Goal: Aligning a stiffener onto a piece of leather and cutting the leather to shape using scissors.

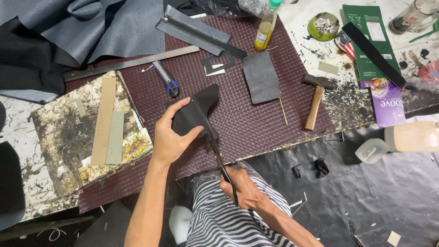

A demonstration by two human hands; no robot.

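My left hand [173, 136] pinches a piece of black leather [197, 112] and holds it up over the front of the maroon woven mat [247, 123]. My right hand [240, 187] grips black scissors [218, 155] near my striped lap. The blades point up and away from me, into the lower right edge of the leather piece. Both forearms reach in from the bottom of the view.
On the mat lie a blue utility knife [166, 78], a metal ruler [130, 63], a dark leather rectangle [261, 77] and a glue bottle [266, 27]. A hammer [315, 98] lies to the right, a stained board [89, 128] to the left, grey leather sheets [91, 27] behind.
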